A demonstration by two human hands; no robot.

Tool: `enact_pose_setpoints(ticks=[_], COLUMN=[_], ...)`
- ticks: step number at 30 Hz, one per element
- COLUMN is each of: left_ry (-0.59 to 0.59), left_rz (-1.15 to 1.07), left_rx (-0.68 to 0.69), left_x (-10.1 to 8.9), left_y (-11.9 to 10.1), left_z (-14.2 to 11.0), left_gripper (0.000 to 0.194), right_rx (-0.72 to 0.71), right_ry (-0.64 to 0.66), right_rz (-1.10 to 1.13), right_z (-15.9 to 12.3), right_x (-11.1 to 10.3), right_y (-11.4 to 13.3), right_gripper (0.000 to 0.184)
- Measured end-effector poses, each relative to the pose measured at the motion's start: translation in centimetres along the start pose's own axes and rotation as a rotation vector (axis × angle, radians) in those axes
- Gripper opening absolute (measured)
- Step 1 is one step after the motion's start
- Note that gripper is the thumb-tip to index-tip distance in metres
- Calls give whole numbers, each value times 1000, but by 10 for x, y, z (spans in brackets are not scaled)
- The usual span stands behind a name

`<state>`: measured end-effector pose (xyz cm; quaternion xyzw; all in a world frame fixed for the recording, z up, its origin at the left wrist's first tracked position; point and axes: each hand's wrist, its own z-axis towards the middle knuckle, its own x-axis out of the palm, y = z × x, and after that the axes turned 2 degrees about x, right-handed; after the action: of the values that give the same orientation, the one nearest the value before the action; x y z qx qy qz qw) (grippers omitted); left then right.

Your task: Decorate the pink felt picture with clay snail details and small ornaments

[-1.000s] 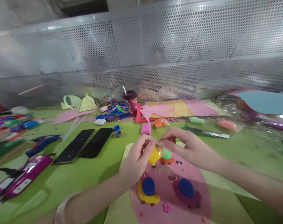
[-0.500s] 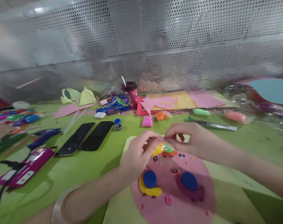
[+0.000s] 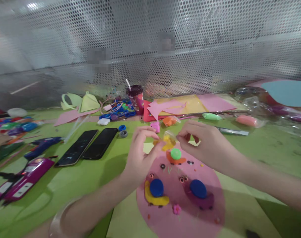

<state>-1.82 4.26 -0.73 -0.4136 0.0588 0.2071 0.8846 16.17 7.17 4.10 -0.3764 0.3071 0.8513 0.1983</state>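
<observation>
Between my hands, above the paper picture, is a lump of yellow modelling clay (image 3: 169,142) in a clear plastic wrapper. My left hand (image 3: 142,155) grips it from the left, thumb and fingers curled around its side. My right hand (image 3: 206,142) pinches at the right edge of the wrapper; the fingertips partly hide the contact. Below lies a pink paper oval (image 3: 170,228) on a pale sheet (image 3: 239,211). Clay snails with blue discs (image 3: 156,187) sit on it, one yellow and one purple. Nearer my hands is an orange clay piece with a green disc (image 3: 175,153).
Two phones (image 3: 100,143) lie left, beside a magenta power strip (image 3: 28,178) and a blue glue gun (image 3: 42,147). A lidded cup (image 3: 136,99) stands behind. Wrapped orange clay (image 3: 170,121), green clay (image 3: 211,116) and a cutter knife (image 3: 232,131) lie beyond my hands.
The yellow clay and my left fingers have shifted up and away from the picture, uncovering the green disc. My left fingers have spread a little. The view has shifted slightly.
</observation>
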Motion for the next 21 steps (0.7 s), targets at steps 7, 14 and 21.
enact_pose_setpoints(ticks=[7,14,21], left_ry=[247,198,144], left_rz=[112,56,-51], left_rx=[-42,-80,-71], left_x=[0,1,-1], left_y=[-1,-3,-5], left_z=[-4,-4,-3], left_gripper=[11,13,14], right_rx=[-431,-251,-250], right_ry=[-81,-51,-74], right_rz=[-366,-22,-85], right_z=[-15,-10,-15], right_x=[15,15,19], right_y=[1,0,4], right_gripper=[22,14,8])
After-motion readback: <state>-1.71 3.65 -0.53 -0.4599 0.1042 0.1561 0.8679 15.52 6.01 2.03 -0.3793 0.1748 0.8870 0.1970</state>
